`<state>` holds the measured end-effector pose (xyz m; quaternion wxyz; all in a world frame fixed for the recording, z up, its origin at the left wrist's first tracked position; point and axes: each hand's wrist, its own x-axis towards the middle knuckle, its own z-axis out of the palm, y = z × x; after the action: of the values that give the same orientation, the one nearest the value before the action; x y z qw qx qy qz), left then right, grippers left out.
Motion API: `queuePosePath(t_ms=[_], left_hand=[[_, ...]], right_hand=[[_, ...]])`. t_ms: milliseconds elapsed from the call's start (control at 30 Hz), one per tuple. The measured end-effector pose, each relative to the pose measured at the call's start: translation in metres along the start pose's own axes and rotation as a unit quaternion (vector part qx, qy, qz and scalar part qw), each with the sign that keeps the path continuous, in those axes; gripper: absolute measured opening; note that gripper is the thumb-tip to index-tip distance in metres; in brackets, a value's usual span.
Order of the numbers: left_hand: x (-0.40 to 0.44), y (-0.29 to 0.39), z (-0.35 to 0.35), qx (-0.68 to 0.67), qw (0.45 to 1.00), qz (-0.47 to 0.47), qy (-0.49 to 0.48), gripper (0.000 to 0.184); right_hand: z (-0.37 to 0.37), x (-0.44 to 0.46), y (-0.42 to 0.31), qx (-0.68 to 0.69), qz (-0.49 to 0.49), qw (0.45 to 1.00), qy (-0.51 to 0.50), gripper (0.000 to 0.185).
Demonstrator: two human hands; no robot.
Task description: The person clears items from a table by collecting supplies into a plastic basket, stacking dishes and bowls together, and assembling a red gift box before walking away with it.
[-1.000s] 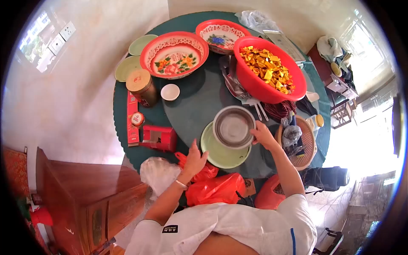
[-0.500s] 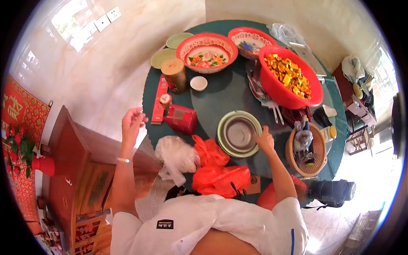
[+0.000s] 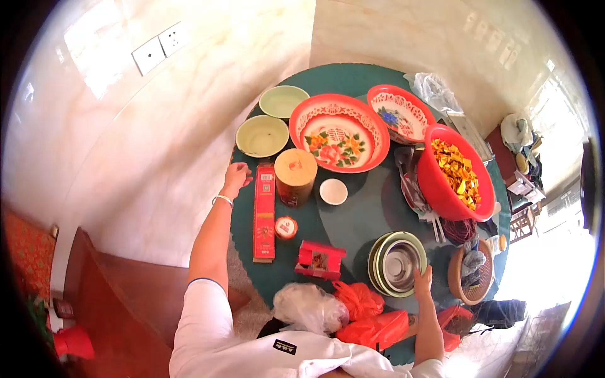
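My left hand (image 3: 237, 177) is at the table's left edge, just below the nearer pale green bowl (image 3: 262, 137) and left of a long red box (image 3: 265, 214). Its fingers are loosely bent and apart, with nothing visible in them. On the right, my right hand (image 3: 423, 281) grips the rim of a stack of green bowls (image 3: 375, 268) with a metal bowl (image 3: 398, 267) nested inside. Another pale green bowl (image 3: 283, 101) sits further back. A brown lidded canister (image 3: 295, 176), a small round-lidded jar (image 3: 286, 227) and a torn red carton (image 3: 320, 259) stand between my hands.
Two red floral basins (image 3: 340, 133) and a small white bowl (image 3: 333, 191) are on the green table. A red tub (image 3: 435, 176) holds gold foil pieces. A brown basket (image 3: 455, 274) is at right; red plastic bags (image 3: 375, 327) and a clear bag (image 3: 309, 307) lie near me.
The view has shifted, so the table appears lower and further right. My left hand has reached forward beside the green bowls. My right hand stays at the bowl stack.
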<state>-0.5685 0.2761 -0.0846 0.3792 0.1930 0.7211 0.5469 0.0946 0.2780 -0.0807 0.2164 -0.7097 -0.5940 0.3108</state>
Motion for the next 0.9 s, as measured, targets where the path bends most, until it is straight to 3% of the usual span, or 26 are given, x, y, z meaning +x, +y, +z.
queuePosePath(t_ms=[67, 200, 300, 333, 367, 433, 533, 633, 667, 767, 867, 900], left_hand=[[0.045, -0.017, 0.0, 0.033, 0.999, -0.017, -0.03, 0.031], [0.079, -0.008, 0.024, 0.027, 0.997, -0.051, 0.053, 0.047], [0.126, -0.023, 0.032, -0.05, 0.991, -0.083, 0.094, 0.046], [0.134, -0.025, 0.029, -0.077, 0.995, -0.053, 0.037, 0.05], [0.142, -0.027, 0.031, -0.056, 0.993, -0.069, 0.079, 0.058], [0.165, -0.028, 0.034, 0.18, 0.939, -0.056, 0.286, 0.063], [0.133, 0.022, 0.034, 0.28, 0.884, -0.019, 0.373, 0.054], [0.202, -0.026, -0.007, 0.239, 0.961, -0.05, 0.129, 0.044], [0.225, -0.053, -0.014, 0.232, 0.964, -0.014, 0.129, 0.039], [0.157, 0.009, -0.011, 0.105, 0.993, -0.018, 0.051, 0.034], [0.174, -0.014, -0.048, 0.175, 0.974, 0.026, 0.142, 0.026], [0.168, -0.01, -0.062, 0.133, 0.981, 0.045, 0.13, 0.024]], right_hand=[[0.01, 0.013, 0.011, 0.006, 0.012, 1.0, 0.013, 0.056], [0.037, 0.033, 0.034, 0.025, -0.016, 0.995, 0.091, 0.037], [0.04, 0.03, 0.02, 0.066, 0.002, 0.993, 0.1, 0.039], [0.04, 0.031, 0.024, 0.052, 0.012, 0.995, 0.081, 0.042], [0.037, 0.031, 0.031, 0.036, 0.022, 0.997, 0.063, 0.045], [0.031, 0.03, 0.016, 0.024, 0.043, 0.998, 0.046, 0.048], [0.03, 0.028, -0.005, 0.043, 0.074, 0.996, 0.034, 0.055], [0.032, 0.033, 0.008, 0.064, 0.106, 0.992, 0.002, 0.07], [0.029, 0.028, -0.004, 0.07, 0.109, 0.992, -0.007, 0.072], [0.03, 0.03, -0.009, 0.049, 0.121, 0.991, -0.01, 0.074], [0.027, 0.031, -0.02, 0.029, 0.14, 0.99, -0.022, 0.075], [0.028, 0.03, -0.023, 0.03, 0.147, 0.988, -0.027, 0.075]])
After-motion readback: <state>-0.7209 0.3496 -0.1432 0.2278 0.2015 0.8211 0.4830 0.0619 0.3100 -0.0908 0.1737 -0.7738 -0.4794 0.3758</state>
